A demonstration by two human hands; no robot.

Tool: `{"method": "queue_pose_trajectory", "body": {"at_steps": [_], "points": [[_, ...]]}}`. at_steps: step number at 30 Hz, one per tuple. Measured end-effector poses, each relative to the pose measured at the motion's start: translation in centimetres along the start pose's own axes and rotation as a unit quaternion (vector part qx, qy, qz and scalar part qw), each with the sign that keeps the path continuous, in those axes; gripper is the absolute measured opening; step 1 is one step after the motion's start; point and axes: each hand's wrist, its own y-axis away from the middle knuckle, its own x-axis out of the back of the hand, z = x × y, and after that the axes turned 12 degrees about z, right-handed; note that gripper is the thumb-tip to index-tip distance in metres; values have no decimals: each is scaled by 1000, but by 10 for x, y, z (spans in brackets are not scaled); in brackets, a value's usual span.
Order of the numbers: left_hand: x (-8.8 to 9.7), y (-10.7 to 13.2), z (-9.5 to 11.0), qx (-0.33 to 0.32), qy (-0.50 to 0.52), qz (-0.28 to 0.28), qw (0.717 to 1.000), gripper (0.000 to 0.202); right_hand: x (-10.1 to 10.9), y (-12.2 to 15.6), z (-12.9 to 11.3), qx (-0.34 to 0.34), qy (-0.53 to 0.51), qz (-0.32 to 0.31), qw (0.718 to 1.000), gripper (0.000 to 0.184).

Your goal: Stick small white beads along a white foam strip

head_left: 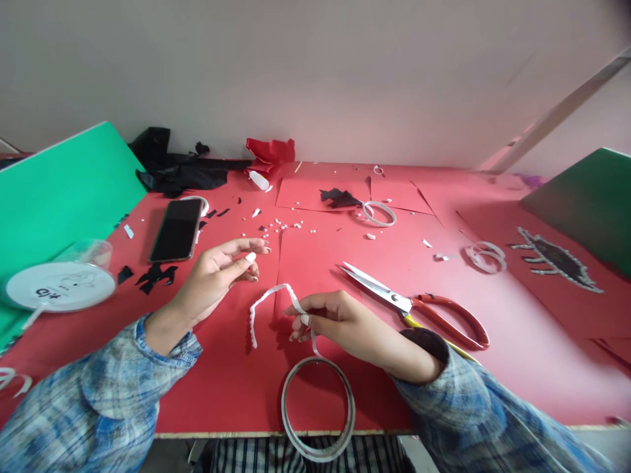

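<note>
My right hand [340, 322] pinches a narrow strip of white tape [282, 286] between thumb and fingers. The strip's free end curls out to the left, with small white beads along its edge. From the same hand the tape runs down to its roll [351, 407], which hangs upright over the table's front edge. My left hand [221, 272] hovers to the left of the strip, fingers loosely bent and apart, with nothing visible in them. Loose white beads [297, 225] lie scattered beyond it. Scissors [409, 302] with red and yellow handles rest blades open beside my right forearm.
A phone [176, 230] and a round white lid [62, 287] are at left, near a green board [73, 177]. Black scraps [187, 174] and a small white bottle [259, 180] lie behind. Tape rings [486, 256] and a bead-edged black shape [562, 259] are at right.
</note>
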Motion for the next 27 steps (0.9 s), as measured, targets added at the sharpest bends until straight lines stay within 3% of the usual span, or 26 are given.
{"method": "queue_pose_trajectory", "body": {"at_steps": [5, 11, 15, 20, 27], "points": [[0, 0, 2, 12, 22, -14, 1000, 40, 0, 0, -1, 2, 2, 0, 1000, 16], [0, 0, 1, 21, 14, -4, 1000, 47, 0, 0, -1, -8, -6, 1, 1000, 17], [-1, 0, 1, 27, 27, 5, 999, 65, 0, 0, -1, -1, -1, -1, 1000, 18], [1, 1, 2, -1, -12, 11, 1000, 42, 0, 0, -2, -3, -1, 0, 1000, 15], [2, 0, 2, 12, 14, 7, 1000, 55, 0, -1, -1, -4, -7, 1, 1000, 14]]}}
